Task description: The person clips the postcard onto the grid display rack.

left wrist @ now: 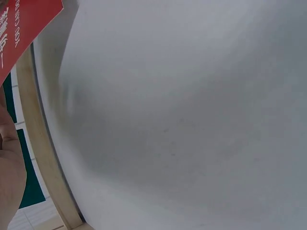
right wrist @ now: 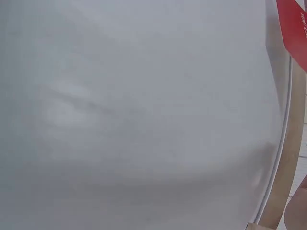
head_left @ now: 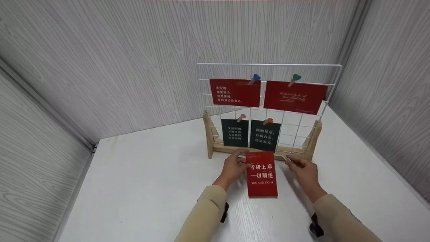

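My left hand (head_left: 233, 168) grips the left edge of an upright red card (head_left: 262, 189) with white lettering, in front of the grid rack's wooden base. Part of that hand (left wrist: 10, 177) and the card (left wrist: 38, 21) show at the left of the left wrist view. To the card's right, apart from it, my right hand (head_left: 305, 173) pinches a small pale piece (head_left: 285, 158), too small to make out. Behind them stands a white wire grid (head_left: 268, 64) on a wooden stand (head_left: 209, 141). In the right wrist view, only a sliver of the right hand (right wrist: 298, 211) appears.
Two red cards (head_left: 223, 92) hang high on the grid under a blue clip (head_left: 256, 77) and a green clip (head_left: 296, 77). Lower hang two dark green cards (head_left: 235, 132), with a pink clip (head_left: 242, 117) and an orange clip (head_left: 268, 121). Grey panels (head_left: 134, 67) surround the white table (head_left: 141, 188).
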Action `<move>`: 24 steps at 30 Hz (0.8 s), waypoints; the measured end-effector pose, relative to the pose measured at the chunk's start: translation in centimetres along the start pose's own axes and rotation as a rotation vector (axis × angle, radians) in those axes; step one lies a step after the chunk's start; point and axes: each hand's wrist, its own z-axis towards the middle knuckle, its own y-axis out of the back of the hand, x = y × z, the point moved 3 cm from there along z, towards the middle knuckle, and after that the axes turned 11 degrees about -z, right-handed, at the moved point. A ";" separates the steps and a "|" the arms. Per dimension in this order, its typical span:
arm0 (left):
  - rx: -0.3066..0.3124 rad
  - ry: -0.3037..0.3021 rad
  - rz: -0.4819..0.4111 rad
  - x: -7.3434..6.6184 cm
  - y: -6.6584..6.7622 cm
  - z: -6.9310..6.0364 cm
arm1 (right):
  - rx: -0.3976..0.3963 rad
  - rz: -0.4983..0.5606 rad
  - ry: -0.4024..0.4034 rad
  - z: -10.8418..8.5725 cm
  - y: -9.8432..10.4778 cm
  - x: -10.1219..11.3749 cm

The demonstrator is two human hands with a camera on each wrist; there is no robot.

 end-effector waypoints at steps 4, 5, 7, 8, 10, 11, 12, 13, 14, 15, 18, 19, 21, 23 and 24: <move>-0.017 -0.004 -0.028 -0.6 -0.2 0.1 | 0.010 0.032 0.020 0.3 0.3 0.2; -0.024 -0.007 -0.031 -0.7 -0.2 0.2 | 0.013 0.041 0.025 0.4 0.4 0.2; -0.041 -0.015 -0.035 -0.9 -0.3 0.3 | 0.014 0.058 0.036 0.5 0.5 0.5; -0.047 -0.022 -0.036 -1.0 -0.3 0.3 | 0.012 0.067 0.045 0.5 0.6 0.6; -0.056 -0.025 -0.045 -1.1 -0.5 0.5 | 0.002 0.077 0.060 0.6 0.8 0.9; -0.057 -0.028 -0.053 -1.2 -0.5 0.6 | -0.006 0.079 0.068 0.6 0.9 1.1; -0.056 -0.031 -0.058 -1.2 -0.6 0.7 | -0.013 0.085 0.075 0.7 1.1 1.2; -0.055 -0.038 -0.059 -1.3 -0.7 0.7 | -0.017 0.087 0.082 0.7 1.2 1.4; -0.053 -0.043 -0.061 -1.4 -0.7 0.8 | -0.018 0.097 0.090 0.7 1.3 1.6; -0.052 -0.049 -0.065 -1.5 -0.8 0.9 | -0.020 0.102 0.095 0.7 1.4 1.7; -0.048 -0.078 -0.066 -1.8 -1.0 1.0 | -0.031 0.157 0.123 0.7 1.7 2.3; -0.046 -0.087 -0.068 -1.9 -1.1 1.1 | -0.034 0.160 0.135 0.8 1.8 2.5; -0.043 -0.099 -0.073 -2.3 -1.3 1.2 | -0.046 0.168 0.162 0.9 1.9 2.8; -0.042 -0.106 -0.069 -2.6 -1.5 1.4 | -0.054 0.163 0.186 1.1 2.0 3.1; -0.042 -0.107 -0.068 -2.8 -1.6 1.5 | -0.057 0.146 0.196 1.1 2.1 3.3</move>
